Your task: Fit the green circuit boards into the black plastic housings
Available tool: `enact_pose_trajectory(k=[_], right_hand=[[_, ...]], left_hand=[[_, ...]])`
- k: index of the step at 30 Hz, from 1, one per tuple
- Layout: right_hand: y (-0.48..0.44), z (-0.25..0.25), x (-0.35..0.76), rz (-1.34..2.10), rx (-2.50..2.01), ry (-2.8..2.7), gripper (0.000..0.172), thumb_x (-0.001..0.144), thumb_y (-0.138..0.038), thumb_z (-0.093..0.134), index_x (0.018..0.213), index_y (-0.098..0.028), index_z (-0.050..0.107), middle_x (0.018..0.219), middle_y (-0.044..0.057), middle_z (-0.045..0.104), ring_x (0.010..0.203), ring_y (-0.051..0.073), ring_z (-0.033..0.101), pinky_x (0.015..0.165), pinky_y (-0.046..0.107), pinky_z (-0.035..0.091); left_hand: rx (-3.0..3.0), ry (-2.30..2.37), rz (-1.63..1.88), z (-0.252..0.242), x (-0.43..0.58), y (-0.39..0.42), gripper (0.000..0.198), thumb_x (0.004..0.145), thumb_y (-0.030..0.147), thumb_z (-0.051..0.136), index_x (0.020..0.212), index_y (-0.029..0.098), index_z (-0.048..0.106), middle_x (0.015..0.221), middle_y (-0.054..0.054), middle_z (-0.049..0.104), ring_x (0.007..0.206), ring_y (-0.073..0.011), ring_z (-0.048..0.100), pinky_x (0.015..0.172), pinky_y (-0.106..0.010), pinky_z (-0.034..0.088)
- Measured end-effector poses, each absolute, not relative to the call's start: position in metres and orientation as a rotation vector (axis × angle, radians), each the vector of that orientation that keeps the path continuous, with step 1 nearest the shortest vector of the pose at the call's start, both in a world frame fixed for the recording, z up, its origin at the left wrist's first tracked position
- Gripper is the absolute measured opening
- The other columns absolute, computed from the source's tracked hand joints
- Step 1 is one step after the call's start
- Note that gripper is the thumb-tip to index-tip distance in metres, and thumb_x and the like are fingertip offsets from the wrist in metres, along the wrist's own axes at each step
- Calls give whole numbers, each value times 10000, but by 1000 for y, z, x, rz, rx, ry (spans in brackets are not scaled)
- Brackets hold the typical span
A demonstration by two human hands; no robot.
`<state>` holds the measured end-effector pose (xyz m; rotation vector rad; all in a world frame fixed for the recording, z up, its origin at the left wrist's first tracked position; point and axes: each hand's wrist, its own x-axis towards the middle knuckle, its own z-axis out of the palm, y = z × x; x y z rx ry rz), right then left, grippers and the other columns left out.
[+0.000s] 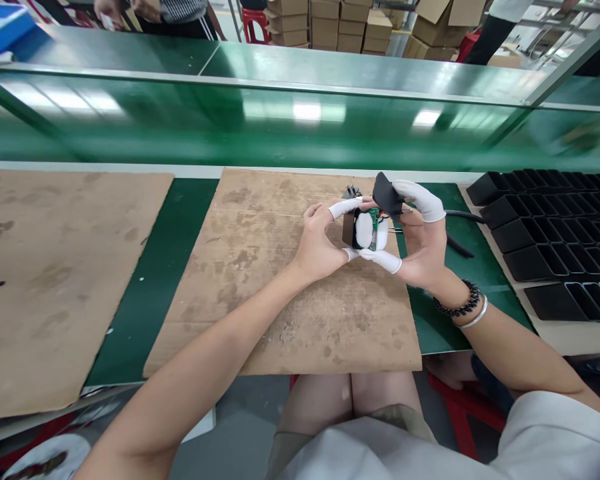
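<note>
My left hand point(321, 241), with white finger cots on the thumb and a finger, grips a black box-shaped housing point(349, 230) above the cardboard. A green circuit board with white pads point(366, 230) sits at the housing's open side; how far it is inside, I cannot tell. My right hand point(424, 233), also in white finger cots, is closed around a black end cover point(388, 195) at its upper fingers. Its thumb touches the lower edge of the padded board. Metal plug prongs point(351, 191) show behind my left fingers. A black cable point(460, 245) trails behind my right hand.
Brown cardboard point(280, 320) covers the green bench under my hands; another cardboard sheet point(55, 280) lies left. Rows of black housings point(545, 253) stand at the right. A green conveyor point(260, 60) runs across the back, with a co-worker's hands point(130, 10) beyond it.
</note>
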<state>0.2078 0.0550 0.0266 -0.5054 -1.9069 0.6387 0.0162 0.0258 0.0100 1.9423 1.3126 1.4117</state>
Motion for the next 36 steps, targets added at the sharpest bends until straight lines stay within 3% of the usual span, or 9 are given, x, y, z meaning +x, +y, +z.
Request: enact_pose_trajectory(k=[12, 17, 25, 32, 36], right_hand=[[51, 30, 208, 619, -501, -1898, 958, 664, -626, 921, 1461, -356, 463, 1474, 78, 546, 1465, 381, 481, 1177, 581, 505], [49, 36, 208, 553, -474, -1877, 939, 636, -626, 938, 1426, -357, 506, 1438, 58, 574, 1431, 399, 514, 1145, 595, 536], [47, 41, 209, 580, -496, -1875, 932, 586, -659, 948, 1375, -352, 559, 1424, 55, 592, 1440, 431, 495, 1169, 640, 499], [54, 38, 210, 631, -483, -1938, 955, 632, -604, 947, 1438, -339, 509, 1504, 52, 537, 1439, 385, 510, 1177, 565, 515], [61, 35, 210, 756, -613, -2007, 916, 716, -577, 900, 1472, -279, 477, 1509, 102, 549, 1362, 360, 588, 1160, 551, 519]], left_hand=[[2000, 1339, 1439, 12, 18, 23, 737, 561, 106, 805, 1262, 271, 651, 1329, -51, 731, 1241, -330, 659, 1167, -527, 418], [2005, 1326, 1459, 13, 18, 22, 680, 595, 181, 848, 1239, 279, 653, 1304, -42, 738, 1240, -332, 660, 1187, -526, 391], [2028, 1305, 1532, 13, 18, 21, 640, 597, 151, 845, 1202, 287, 687, 1273, -39, 739, 1258, -346, 648, 1181, -547, 398], [1990, 1320, 1489, 8, 16, 25, 661, 579, 173, 883, 1200, 298, 692, 1277, -43, 741, 1247, -348, 653, 1182, -574, 381], [1870, 1393, 1246, 7, 15, 31, 704, 514, 228, 934, 1182, 251, 714, 1209, -60, 771, 1107, -338, 709, 1185, -603, 349]])
